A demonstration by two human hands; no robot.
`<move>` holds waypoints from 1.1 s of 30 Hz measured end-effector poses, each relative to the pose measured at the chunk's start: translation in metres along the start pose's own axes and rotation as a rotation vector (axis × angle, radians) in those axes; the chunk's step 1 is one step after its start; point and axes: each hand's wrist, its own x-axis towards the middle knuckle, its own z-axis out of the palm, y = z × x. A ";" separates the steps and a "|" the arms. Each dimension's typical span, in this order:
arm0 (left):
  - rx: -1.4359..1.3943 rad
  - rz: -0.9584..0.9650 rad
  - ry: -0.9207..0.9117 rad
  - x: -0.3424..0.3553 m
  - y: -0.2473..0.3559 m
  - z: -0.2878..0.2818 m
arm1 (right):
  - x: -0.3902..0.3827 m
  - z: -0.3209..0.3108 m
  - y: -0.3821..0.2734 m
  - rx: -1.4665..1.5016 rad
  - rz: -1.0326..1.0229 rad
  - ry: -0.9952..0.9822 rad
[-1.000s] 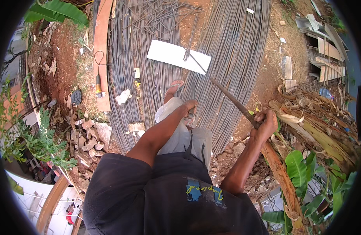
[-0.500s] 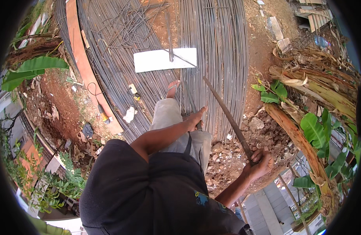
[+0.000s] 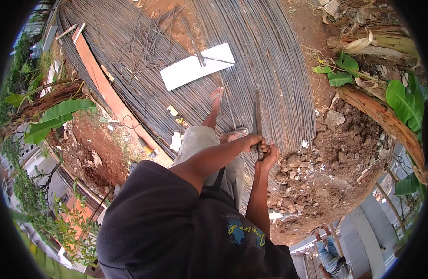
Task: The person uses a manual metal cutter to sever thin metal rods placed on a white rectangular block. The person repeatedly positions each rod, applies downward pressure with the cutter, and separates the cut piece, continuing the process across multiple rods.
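Observation:
My left hand [image 3: 252, 143] and my right hand [image 3: 268, 156] meet at waist height, both closed on dark metal bars [image 3: 258, 118]. These point forward, close alongside each other, over long steel rods [image 3: 286, 74] lying on the ground; their gripped ends are partly hidden by my fingers. My feet, in sandals, rest among the rods. Farther forward lies a white rectangular board [image 3: 177, 76], with a thin rod lying over it and another crossing its upper edge. A yellow tool [image 3: 173, 111] sits left of my leg.
A long orange-brown plank [image 3: 95, 69] with a yellow-black power tool [image 3: 147, 148] borders the rods on the left. Rubble and soil [image 3: 335, 153] lie right, beside banana stems [image 3: 376, 123]. Another person [image 3: 331, 253] in jeans is at lower right. Bent rods [image 3: 144, 42] lie ahead.
My right hand has moved inward to meet my left hand, bringing its bar alongside the other, now pointing nearly straight forward. The view has turned, and another person now shows at lower right.

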 end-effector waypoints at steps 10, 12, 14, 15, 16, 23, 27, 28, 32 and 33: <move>0.580 -0.144 0.232 -0.067 -0.029 0.054 | 0.032 -0.112 0.007 -0.333 0.718 -0.050; 0.670 -0.119 0.237 -0.156 0.026 0.105 | 0.056 -0.115 0.012 -0.347 0.801 -0.217; 0.665 -0.071 0.289 -0.199 0.047 0.108 | 0.069 -0.082 0.028 -0.434 0.821 -0.380; 0.628 -0.086 0.284 -0.186 0.041 0.094 | 0.078 -0.075 0.041 -0.503 0.912 -0.361; 0.594 -0.095 0.283 -0.177 0.039 0.078 | 0.084 -0.068 0.054 -0.500 0.946 -0.366; 0.744 -0.242 0.088 -0.181 0.175 0.009 | 0.085 -0.028 0.084 -0.359 1.024 -0.135; 0.383 -0.047 0.139 -0.058 0.268 -0.130 | 0.090 0.015 0.067 -0.454 1.046 0.010; 0.244 0.062 0.275 -0.023 0.297 -0.167 | 0.089 0.021 0.065 -0.502 1.079 0.041; 0.138 0.303 0.714 0.116 0.332 -0.352 | 0.087 0.123 0.045 -0.595 0.811 0.243; 0.263 0.177 0.886 0.137 0.350 -0.365 | 0.091 0.140 0.046 -0.625 0.804 0.272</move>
